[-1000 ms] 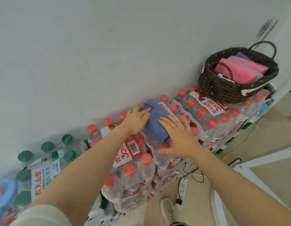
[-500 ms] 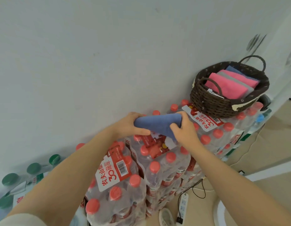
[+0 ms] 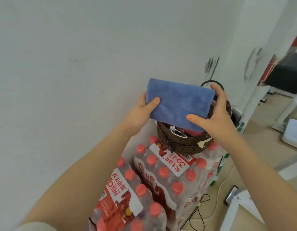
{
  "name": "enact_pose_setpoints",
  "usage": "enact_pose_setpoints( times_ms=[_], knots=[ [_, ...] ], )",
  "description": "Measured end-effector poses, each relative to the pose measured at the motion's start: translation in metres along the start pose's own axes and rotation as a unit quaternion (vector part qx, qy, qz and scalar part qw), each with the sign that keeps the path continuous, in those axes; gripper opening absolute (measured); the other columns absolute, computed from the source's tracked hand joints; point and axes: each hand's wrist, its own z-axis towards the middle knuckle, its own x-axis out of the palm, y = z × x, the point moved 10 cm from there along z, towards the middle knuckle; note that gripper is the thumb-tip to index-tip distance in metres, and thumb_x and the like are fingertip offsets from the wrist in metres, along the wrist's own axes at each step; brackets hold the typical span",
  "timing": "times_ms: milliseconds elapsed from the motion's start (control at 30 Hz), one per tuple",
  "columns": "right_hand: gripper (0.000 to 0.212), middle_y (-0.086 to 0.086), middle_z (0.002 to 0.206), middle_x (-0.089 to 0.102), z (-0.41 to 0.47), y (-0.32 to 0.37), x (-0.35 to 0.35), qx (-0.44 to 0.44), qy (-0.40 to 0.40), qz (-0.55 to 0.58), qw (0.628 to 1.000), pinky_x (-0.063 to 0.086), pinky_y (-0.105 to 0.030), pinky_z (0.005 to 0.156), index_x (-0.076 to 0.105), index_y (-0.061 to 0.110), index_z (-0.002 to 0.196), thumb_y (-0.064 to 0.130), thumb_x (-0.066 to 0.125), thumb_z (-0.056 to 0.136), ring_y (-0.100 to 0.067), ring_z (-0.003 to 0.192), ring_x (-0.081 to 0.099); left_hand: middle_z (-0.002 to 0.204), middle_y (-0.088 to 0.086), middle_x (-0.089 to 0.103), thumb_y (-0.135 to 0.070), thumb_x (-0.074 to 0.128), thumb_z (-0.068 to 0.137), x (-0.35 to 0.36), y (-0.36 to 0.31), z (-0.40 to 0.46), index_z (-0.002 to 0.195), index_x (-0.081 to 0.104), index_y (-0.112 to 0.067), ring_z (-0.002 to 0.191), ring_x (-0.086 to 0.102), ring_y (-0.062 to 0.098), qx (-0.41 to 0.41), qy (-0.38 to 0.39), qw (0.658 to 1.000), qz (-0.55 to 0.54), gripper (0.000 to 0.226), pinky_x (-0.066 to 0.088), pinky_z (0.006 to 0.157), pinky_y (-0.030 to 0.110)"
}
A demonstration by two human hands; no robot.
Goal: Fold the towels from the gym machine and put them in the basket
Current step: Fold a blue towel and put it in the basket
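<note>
A folded blue towel (image 3: pixel 178 101) hangs flat in the air just above the dark brown woven basket (image 3: pixel 182 144). My left hand (image 3: pixel 142 108) grips its left end, thumb on top. My right hand (image 3: pixel 214 114) holds its right end, thumb across the near edge. The towel covers most of the basket's opening; a strip of a pink towel (image 3: pixel 195 132) shows inside, under the blue one. One basket handle (image 3: pixel 211 82) arches up behind my right hand.
The basket stands on stacked shrink-wrapped packs of red-capped water bottles (image 3: pixel 162 174) against a white wall (image 3: pixel 78 64). Cables (image 3: pixel 201 207) and a white metal frame (image 3: pixel 236 207) lie on the beige floor at the right. A dark bench (image 3: pixel 287 75) sits far right.
Both hands lifted the blue towel off the bottle packs and carried it right, over the basket. The view has swung right with it.
</note>
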Motion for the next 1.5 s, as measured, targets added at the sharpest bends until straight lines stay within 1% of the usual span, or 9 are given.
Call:
enact_pose_setpoints(
  times_ms=[367,500,633,767,867,1033,1200,1333,1500],
  knots=[
    [0.043,0.012,0.104,0.060,0.062,-0.085,-0.030,0.083,0.118,-0.169,0.975,0.047,-0.029,0.083,0.055,0.024,0.107,0.037,0.076,0.071,-0.010,0.098,0.058,0.099,-0.003,0.060,-0.010,0.067,0.081,0.048,0.035,0.101,0.105,0.048,-0.021,0.087,0.059,0.001,-0.072,0.201,0.937,0.277,0.032,0.049,0.074,0.014],
    [0.065,0.008,0.114,0.058,0.068,-0.084,-0.003,0.036,0.202,-0.278,0.938,0.041,-0.025,0.083,0.047,0.027,0.125,0.046,0.075,0.068,-0.013,0.103,0.054,0.077,-0.009,0.050,-0.010,0.077,0.072,0.051,0.047,0.112,0.079,0.044,-0.026,0.065,0.049,-0.004,-0.040,0.229,0.892,0.389,0.038,0.040,0.055,0.006],
    [0.094,0.004,0.125,0.055,0.071,-0.082,0.012,-0.008,0.249,-0.443,0.861,0.045,-0.033,0.083,0.018,0.031,0.142,0.056,0.070,0.068,-0.020,0.109,0.054,0.095,-0.014,0.050,-0.020,0.075,0.062,0.064,0.045,0.114,0.104,0.048,-0.023,0.080,0.048,0.000,0.017,0.271,0.886,0.377,0.050,0.038,0.069,0.003],
    [0.085,-0.003,0.134,0.043,0.064,-0.066,0.039,-0.132,0.258,-0.544,0.787,0.041,-0.037,0.090,0.027,0.032,0.138,0.041,0.072,0.066,-0.025,0.117,0.047,0.113,-0.006,0.055,-0.018,0.075,0.069,0.084,0.061,0.107,0.127,0.048,-0.016,0.103,0.050,0.009,0.032,0.362,0.792,0.490,0.064,0.039,0.084,0.012],
    [0.052,-0.009,0.120,0.060,0.043,-0.062,0.069,-0.291,0.285,-0.560,0.721,0.042,-0.035,0.082,0.064,0.034,0.086,0.034,0.084,0.037,-0.028,0.105,0.054,0.110,0.008,0.063,-0.025,0.074,0.070,0.088,0.082,0.103,0.117,0.054,-0.016,0.103,0.057,0.026,0.033,0.395,0.662,0.636,0.051,0.044,0.085,0.030],
    [0.012,0.007,0.099,0.066,0.016,-0.059,0.083,-0.432,0.319,-0.550,0.640,0.031,-0.036,0.082,0.066,0.034,0.055,0.027,0.057,0.059,-0.024,0.093,0.054,0.108,0.006,0.063,-0.039,0.061,0.080,0.096,0.096,0.107,0.109,0.052,-0.018,0.104,0.056,0.027,0.119,0.353,0.491,0.787,0.037,0.040,0.088,0.033],
    [0.039,0.015,0.076,0.063,0.022,-0.081,0.080,-0.403,0.383,-0.554,0.619,0.029,-0.038,0.086,0.070,0.035,0.066,0.030,0.034,0.078,-0.022,0.088,0.056,0.110,0.003,0.062,-0.032,0.058,0.083,0.091,0.101,0.114,0.108,0.054,-0.021,0.110,0.052,0.024,0.123,0.319,0.469,0.814,0.028,0.031,0.094,0.031],
    [0.048,0.012,0.129,0.050,0.028,-0.102,0.079,-0.244,0.495,-0.573,0.606,0.001,-0.051,0.110,0.067,0.033,0.110,0.052,0.027,0.093,-0.026,0.129,0.024,0.109,-0.001,0.060,-0.052,0.061,0.076,0.090,0.102,0.111,0.107,0.055,-0.026,0.109,0.048,0.022,0.081,0.324,0.491,0.805,0.041,0.028,0.095,0.035],
    [0.024,0.003,0.141,0.038,0.016,-0.104,0.092,-0.285,0.533,-0.620,0.500,0.014,-0.050,0.110,0.067,0.029,0.106,0.029,0.049,0.091,-0.030,0.130,0.022,0.109,0.002,0.058,-0.057,0.063,0.073,0.084,0.101,0.106,0.113,0.046,-0.020,0.111,0.045,0.021,0.066,0.298,0.515,0.801,0.058,0.024,0.099,0.039]
  ],
)
